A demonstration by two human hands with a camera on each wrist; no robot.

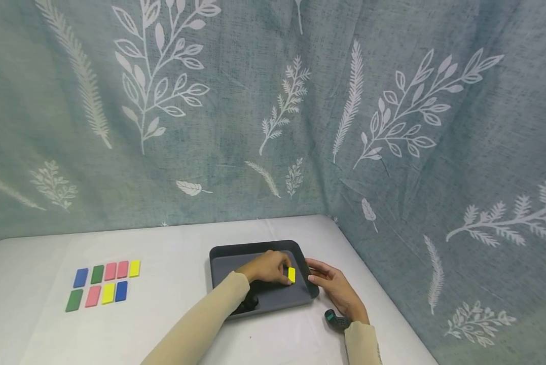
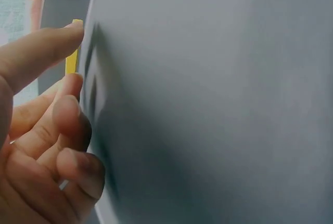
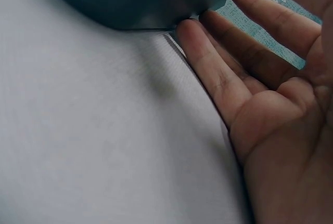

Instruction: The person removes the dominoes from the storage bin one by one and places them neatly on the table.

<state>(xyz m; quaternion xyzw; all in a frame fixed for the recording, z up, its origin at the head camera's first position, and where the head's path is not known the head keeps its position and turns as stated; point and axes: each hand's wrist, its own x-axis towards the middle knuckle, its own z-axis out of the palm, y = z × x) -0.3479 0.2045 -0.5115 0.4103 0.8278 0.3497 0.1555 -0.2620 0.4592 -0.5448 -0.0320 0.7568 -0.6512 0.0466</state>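
Observation:
My left hand (image 1: 268, 266) reaches over the dark grey tray (image 1: 279, 300) and pinches a small yellow block (image 1: 291, 275) near the tray's right side. In the left wrist view the yellow block (image 2: 71, 64) shows as a narrow strip between thumb and fingertips, the other fingers loosely bent beside it. My right hand (image 1: 338, 291) is at the tray's right wall, its thumb near the rim. Seen from the right wrist, the fingers (image 3: 213, 73) extend fairly straight, their tips against the outer side of the tray (image 3: 140, 0).
To the left on the white-covered table (image 1: 172, 258) lie several flat blocks in two rows, among them a blue block (image 1: 81, 277), a green block (image 1: 74, 300), a pink block (image 1: 93, 296) and a yellow block (image 1: 109, 293). A patterned curtain (image 1: 236, 126) hangs behind and along the right.

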